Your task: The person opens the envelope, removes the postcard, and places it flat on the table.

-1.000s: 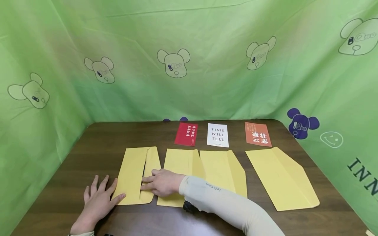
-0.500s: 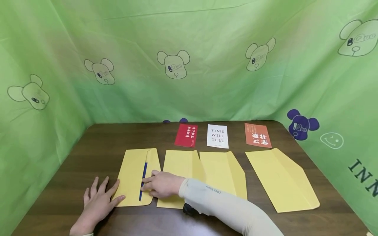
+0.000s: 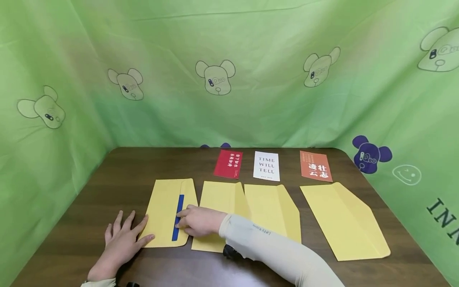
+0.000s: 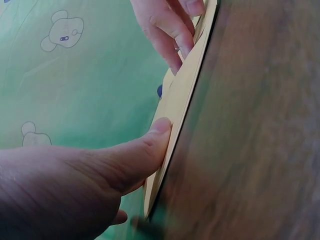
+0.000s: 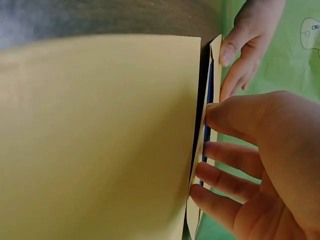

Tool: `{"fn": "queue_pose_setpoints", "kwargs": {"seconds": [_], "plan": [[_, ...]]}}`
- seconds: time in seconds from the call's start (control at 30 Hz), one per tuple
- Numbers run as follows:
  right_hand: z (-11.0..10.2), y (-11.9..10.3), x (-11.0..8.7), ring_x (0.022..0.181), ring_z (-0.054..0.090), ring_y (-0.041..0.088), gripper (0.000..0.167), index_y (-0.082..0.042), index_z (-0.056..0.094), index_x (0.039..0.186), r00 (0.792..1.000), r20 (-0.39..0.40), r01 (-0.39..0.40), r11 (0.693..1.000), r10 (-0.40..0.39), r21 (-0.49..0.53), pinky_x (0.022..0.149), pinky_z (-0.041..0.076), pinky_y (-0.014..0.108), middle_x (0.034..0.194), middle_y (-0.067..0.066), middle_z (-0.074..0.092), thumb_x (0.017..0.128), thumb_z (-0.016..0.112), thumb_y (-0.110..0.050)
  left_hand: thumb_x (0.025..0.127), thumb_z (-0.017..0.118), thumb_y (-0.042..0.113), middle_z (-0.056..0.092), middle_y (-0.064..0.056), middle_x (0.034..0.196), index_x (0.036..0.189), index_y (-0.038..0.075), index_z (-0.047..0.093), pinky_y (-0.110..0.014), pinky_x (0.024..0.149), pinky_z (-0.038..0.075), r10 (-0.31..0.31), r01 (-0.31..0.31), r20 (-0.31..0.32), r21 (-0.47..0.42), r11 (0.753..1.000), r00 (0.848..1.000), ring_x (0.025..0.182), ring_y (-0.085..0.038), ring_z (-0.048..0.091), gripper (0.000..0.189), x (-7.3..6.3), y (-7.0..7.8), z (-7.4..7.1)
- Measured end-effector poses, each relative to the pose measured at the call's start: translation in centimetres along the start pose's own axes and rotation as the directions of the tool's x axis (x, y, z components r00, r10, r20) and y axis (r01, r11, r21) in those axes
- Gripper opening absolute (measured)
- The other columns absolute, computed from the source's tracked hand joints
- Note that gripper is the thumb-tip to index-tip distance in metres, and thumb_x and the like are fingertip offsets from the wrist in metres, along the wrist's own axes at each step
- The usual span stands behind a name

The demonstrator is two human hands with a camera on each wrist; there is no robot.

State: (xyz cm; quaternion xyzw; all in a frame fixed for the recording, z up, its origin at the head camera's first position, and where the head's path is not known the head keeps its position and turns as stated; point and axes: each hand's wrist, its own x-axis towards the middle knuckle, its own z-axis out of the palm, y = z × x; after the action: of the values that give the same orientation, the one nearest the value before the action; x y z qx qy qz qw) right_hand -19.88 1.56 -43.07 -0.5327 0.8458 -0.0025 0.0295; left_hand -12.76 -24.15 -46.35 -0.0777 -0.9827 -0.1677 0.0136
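My left hand point(image 3: 122, 242) lies with spread fingers at the left edge of a yellow envelope point(image 3: 161, 211). Its thumb presses the envelope's near left corner, as the left wrist view shows. From the envelope's mouth, on its right side, sticks a strip of a blue card point(image 3: 180, 204); the rest of the card is hidden inside. My right hand point(image 3: 202, 220) reaches in from the right and rests its fingertips on that blue strip and the unfolded flap. In the right wrist view, the thumb and fingers point(image 5: 232, 155) line up along the blue edge point(image 5: 209, 82).
Three more yellow envelopes lie to the right: one point(image 3: 216, 197) partly under the right arm, another point(image 3: 263, 203) beside it, a third point(image 3: 344, 223) farther off. Behind them are a red card point(image 3: 228, 164), a white card point(image 3: 266, 166) and an orange card point(image 3: 315, 166). Green curtains surround the table.
The blue card has slid rightward out of the envelope's mouth, from a thin dark slit to a wider strip. My right fingers shifted slightly right with it; the left hand stays at the envelope.
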Motion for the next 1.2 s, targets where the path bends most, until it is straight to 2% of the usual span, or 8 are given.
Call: {"fn": "queue_pose_setpoints", "kwargs": {"seconds": [0.3, 0.4, 0.57, 0.67, 0.8, 0.9, 1.03, 1.2], "plan": [[0.7, -0.3, -0.1, 0.102, 0.059, 0.013, 0.029, -0.018, 0.073, 0.123, 0.995, -0.084, -0.044, 0.999, 0.045, 0.007, 0.084, 0.045, 0.015, 0.134, 0.004, 0.062, 0.095, 0.063, -0.017, 0.091, 0.064, 0.054, 0.032, -0.036, 0.149, 0.142, 0.006, 0.055, -0.076, 0.100, 0.010, -0.013, 0.013, 0.024, 0.001, 1.000, 1.000, 0.139, -0.059, 0.006, 0.070, 0.1, 0.2, -0.1], [0.7, -0.2, 0.0, 0.100, 0.058, 0.013, 0.029, -0.018, 0.073, 0.122, 0.995, -0.084, -0.052, 0.998, 0.054, 0.018, 0.082, 0.044, 0.014, 0.134, 0.005, 0.062, 0.095, 0.064, -0.017, 0.092, 0.064, 0.054, 0.032, -0.037, 0.149, 0.143, 0.006, 0.054, -0.076, 0.100, 0.009, -0.015, 0.016, 0.029, -0.006, 1.000, 0.999, 0.139, -0.059, 0.006, 0.071, 0.2, 0.3, -0.2], [-0.1, -0.2, 0.2, 0.110, 0.057, 0.015, 0.034, -0.019, 0.071, 0.127, 0.999, -0.014, -0.031, 0.999, 0.031, 0.013, 0.084, 0.040, 0.015, 0.136, 0.003, 0.061, 0.093, 0.066, -0.018, 0.092, 0.064, 0.053, 0.032, -0.037, 0.148, 0.142, 0.006, 0.055, -0.076, 0.100, 0.009, -0.007, 0.007, 0.024, -0.002, 1.000, 1.000, 0.139, -0.059, 0.006, 0.070, 0.3, 0.3, -0.3], [-0.5, -0.6, 0.4, 0.119, 0.054, 0.012, 0.040, -0.025, 0.067, 0.133, 0.999, 0.047, 0.018, 0.999, -0.016, -0.033, 0.083, 0.034, 0.016, 0.140, 0.001, 0.057, 0.093, 0.066, -0.021, 0.092, 0.064, 0.053, 0.032, -0.037, 0.148, 0.142, 0.006, 0.055, -0.076, 0.100, 0.010, -0.003, 0.003, 0.027, 0.003, 1.000, 1.000, 0.139, -0.059, 0.007, 0.070, 0.2, 0.3, -0.3], [-0.6, -1.2, 0.4, 0.098, 0.056, 0.000, 0.044, -0.031, 0.059, 0.141, 0.990, 0.128, 0.062, 0.994, -0.050, -0.090, 0.079, 0.028, 0.019, 0.149, 0.001, 0.049, 0.097, 0.062, -0.027, 0.092, 0.064, 0.052, 0.032, -0.037, 0.148, 0.142, 0.005, 0.054, -0.077, 0.100, 0.009, -0.006, 0.006, 0.029, 0.002, 1.000, 1.000, 0.139, -0.059, 0.006, 0.070, 0.1, 0.3, -0.2], [-0.7, -1.5, 0.2, 0.086, 0.055, -0.002, 0.046, -0.031, 0.055, 0.144, 0.986, 0.160, 0.063, 0.990, -0.043, -0.124, 0.083, 0.029, 0.020, 0.151, 0.002, 0.046, 0.099, 0.060, -0.030, 0.091, 0.065, 0.051, 0.033, -0.037, 0.148, 0.141, 0.005, 0.055, -0.077, 0.100, 0.010, -0.006, 0.006, 0.018, 0.005, 1.000, 1.000, 0.139, -0.059, 0.007, 0.069, 0.1, 0.3, -0.2], [-0.4, -1.4, -0.2, 0.107, 0.059, 0.008, 0.046, -0.029, 0.054, 0.145, 0.985, 0.165, 0.071, 0.987, -0.047, -0.145, 0.092, 0.032, 0.021, 0.150, 0.002, 0.047, 0.099, 0.060, -0.030, 0.091, 0.065, 0.052, 0.034, -0.037, 0.147, 0.141, 0.005, 0.056, -0.077, 0.100, 0.010, -0.003, 0.003, 0.021, 0.005, 1.000, 1.000, 0.139, -0.059, 0.008, 0.069, 0.0, 0.4, -0.1], [-0.1, -0.6, -0.5, 0.128, 0.054, 0.026, 0.045, -0.027, 0.058, 0.141, 0.990, 0.134, 0.042, 0.998, -0.035, -0.052, 0.102, 0.036, 0.021, 0.148, 0.004, 0.050, 0.096, 0.062, -0.024, 0.091, 0.065, 0.052, 0.033, -0.037, 0.148, 0.142, 0.005, 0.055, -0.076, 0.100, 0.009, -0.011, 0.011, 0.026, -0.015, 1.000, 1.000, 0.139, -0.058, 0.007, 0.070, 0.2, 0.4, -0.2]]}}
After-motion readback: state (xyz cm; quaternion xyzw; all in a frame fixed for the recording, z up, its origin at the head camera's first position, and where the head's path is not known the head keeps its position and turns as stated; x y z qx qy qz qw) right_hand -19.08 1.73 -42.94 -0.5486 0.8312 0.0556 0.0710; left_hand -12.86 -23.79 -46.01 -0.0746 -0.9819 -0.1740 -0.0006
